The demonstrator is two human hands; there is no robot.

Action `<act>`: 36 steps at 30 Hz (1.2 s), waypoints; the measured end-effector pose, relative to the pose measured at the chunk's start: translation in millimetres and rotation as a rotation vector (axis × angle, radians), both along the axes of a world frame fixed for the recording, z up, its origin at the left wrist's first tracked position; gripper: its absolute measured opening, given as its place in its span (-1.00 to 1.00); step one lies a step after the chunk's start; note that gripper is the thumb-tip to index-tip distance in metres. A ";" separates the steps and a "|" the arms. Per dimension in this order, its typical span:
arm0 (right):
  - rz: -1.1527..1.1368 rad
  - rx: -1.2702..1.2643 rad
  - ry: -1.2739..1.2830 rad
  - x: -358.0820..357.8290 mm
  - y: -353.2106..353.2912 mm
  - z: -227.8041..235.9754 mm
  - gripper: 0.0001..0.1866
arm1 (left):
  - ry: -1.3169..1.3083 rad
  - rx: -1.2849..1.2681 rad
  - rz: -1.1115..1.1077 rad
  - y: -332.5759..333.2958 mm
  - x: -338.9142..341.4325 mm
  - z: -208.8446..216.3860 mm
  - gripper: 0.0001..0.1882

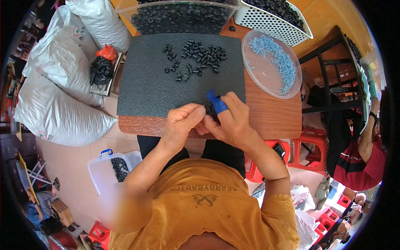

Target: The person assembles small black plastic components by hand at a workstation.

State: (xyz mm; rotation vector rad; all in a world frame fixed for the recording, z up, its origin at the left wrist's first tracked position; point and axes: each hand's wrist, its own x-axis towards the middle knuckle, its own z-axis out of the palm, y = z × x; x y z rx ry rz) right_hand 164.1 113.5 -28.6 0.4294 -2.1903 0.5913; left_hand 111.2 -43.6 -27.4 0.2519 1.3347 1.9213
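My left hand (182, 121) is closed in a pinch, thumb and forefinger on a small black cylindrical part (207, 111) at the front of the dark mat. Right beside it, my right hand (231, 120) is closed too, its fingertips meeting at the same part. A blue wrap (217, 103) covers a finger of that hand. Some black pieces partly show under this finger; how they are gripped is hidden. Farther back on the dark textured mat (143, 77) lies a loose scatter of small black cylindrical parts (204, 54).
Right of the mat, a round clear lid (259, 77) holds tiny blue pieces (277, 58). Behind stand a clear bin (179, 18) and a white perforated basket (273, 26) of black parts. White sacks (62, 108) lie left; a clear box (100, 171) is on the floor. Another person (362, 160) sits right.
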 end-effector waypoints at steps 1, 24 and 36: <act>-0.002 -0.001 -0.002 0.3 0.3 -1.9 -0.72 | -0.046 0.006 -0.063 -1.1 -0.2 -1.8 -0.77; 0.136 0.225 -0.028 -10.3 8.2 -8.7 -0.74 | 0.169 -0.028 0.041 7.7 5.8 -15.7 -0.74; 0.100 0.014 -0.086 -3.3 9.8 -10.5 -0.70 | 0.174 0.046 -0.011 7.1 -2.0 -18.3 -0.73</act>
